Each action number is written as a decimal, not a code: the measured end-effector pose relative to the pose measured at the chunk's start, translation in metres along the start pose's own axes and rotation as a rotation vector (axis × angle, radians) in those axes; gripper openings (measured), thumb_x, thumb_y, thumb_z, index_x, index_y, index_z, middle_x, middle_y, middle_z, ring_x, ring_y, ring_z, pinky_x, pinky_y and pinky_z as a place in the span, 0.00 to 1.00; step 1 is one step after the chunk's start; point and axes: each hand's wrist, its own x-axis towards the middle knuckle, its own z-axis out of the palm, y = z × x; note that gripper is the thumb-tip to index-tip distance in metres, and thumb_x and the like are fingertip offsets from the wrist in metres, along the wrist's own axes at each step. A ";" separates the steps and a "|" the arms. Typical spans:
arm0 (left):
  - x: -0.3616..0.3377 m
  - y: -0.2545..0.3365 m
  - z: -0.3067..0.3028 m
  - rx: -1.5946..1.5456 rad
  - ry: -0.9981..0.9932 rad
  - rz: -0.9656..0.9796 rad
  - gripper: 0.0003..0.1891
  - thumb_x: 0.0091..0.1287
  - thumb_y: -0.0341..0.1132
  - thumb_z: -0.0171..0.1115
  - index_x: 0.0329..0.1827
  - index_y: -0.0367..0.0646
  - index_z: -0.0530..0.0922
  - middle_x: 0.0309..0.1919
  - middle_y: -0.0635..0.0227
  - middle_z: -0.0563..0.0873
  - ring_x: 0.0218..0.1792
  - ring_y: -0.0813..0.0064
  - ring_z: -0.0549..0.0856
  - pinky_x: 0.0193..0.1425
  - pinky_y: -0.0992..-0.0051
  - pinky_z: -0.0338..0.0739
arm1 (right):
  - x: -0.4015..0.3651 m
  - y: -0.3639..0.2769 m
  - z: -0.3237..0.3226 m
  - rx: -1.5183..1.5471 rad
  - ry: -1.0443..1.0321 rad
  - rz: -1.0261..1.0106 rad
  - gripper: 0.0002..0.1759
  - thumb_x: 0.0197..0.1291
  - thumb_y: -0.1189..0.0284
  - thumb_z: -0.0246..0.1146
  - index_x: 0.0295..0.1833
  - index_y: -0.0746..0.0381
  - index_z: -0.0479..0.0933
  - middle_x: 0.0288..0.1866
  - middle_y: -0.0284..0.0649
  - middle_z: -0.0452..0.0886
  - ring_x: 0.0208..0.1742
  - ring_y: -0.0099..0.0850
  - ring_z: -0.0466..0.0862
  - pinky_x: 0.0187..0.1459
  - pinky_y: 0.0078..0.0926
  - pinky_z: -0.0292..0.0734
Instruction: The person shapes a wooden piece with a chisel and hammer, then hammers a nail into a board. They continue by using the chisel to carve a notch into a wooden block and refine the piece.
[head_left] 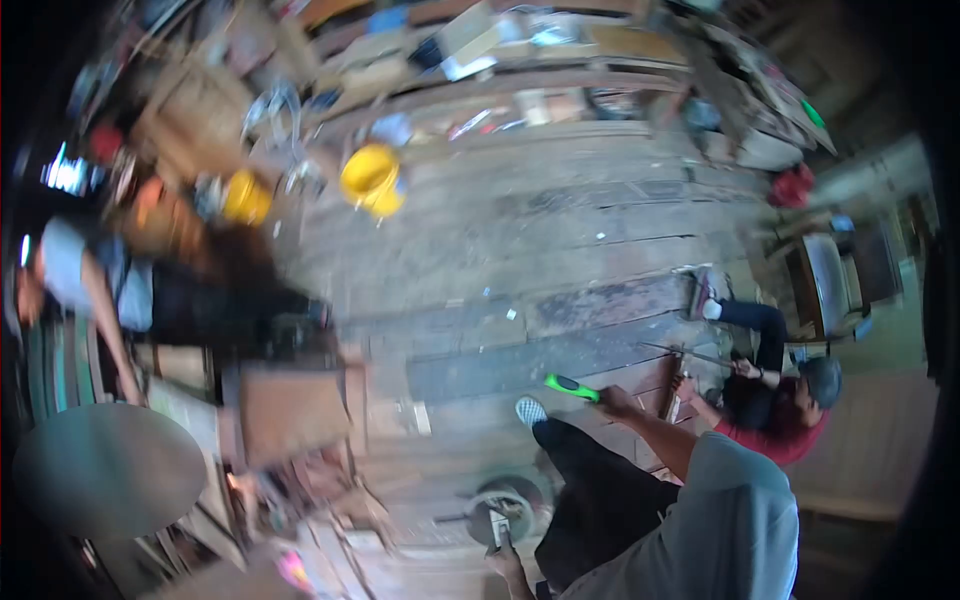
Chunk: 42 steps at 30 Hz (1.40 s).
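Your right hand (615, 402) has its fingers closed on one end of a green-and-black tool (572, 387), and the tool reaches out from these fingers, toward above your checkered shoe (531, 410). Your left hand (503, 556) is gripping a small pale object (499, 524); it sticks out beyond the fingertips, in front of a round container (518, 490). If it touches this container, I cannot tell. Beyond your right fingers sits a person in red (800, 425).
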 end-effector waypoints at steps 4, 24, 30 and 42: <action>0.103 0.054 0.021 -0.069 -0.278 0.532 0.14 0.64 0.39 0.61 0.34 0.33 0.80 0.20 0.73 0.78 0.23 0.83 0.73 0.24 0.78 0.66 | -0.070 0.125 -0.036 0.111 0.268 0.303 0.25 0.54 0.48 0.63 0.31 0.62 0.80 0.19 0.44 0.77 0.22 0.33 0.78 0.24 0.35 0.68; 0.234 0.657 0.363 0.510 -0.835 0.623 0.28 0.56 0.61 0.62 0.17 0.41 0.77 0.12 0.72 0.74 0.14 0.81 0.75 0.17 0.75 0.67 | -0.046 0.037 -0.008 0.803 0.569 0.972 0.25 0.52 0.56 0.66 0.46 0.65 0.77 0.36 0.51 0.80 0.35 0.43 0.81 0.37 0.39 0.74; 0.187 0.831 0.533 0.750 -1.075 1.198 0.26 0.58 0.56 0.61 0.23 0.38 0.79 0.14 0.58 0.78 0.18 0.69 0.79 0.28 0.67 0.72 | 0.041 -0.029 -0.116 0.830 0.482 0.996 0.21 0.57 0.57 0.60 0.51 0.60 0.75 0.39 0.43 0.81 0.38 0.38 0.81 0.38 0.36 0.76; 0.192 0.879 0.743 0.897 -1.080 0.830 0.23 0.60 0.53 0.60 0.26 0.37 0.78 0.15 0.61 0.81 0.17 0.72 0.81 0.23 0.71 0.73 | 0.168 0.195 -0.285 1.173 0.823 0.918 0.17 0.58 0.63 0.60 0.50 0.59 0.73 0.39 0.40 0.79 0.37 0.35 0.79 0.34 0.33 0.75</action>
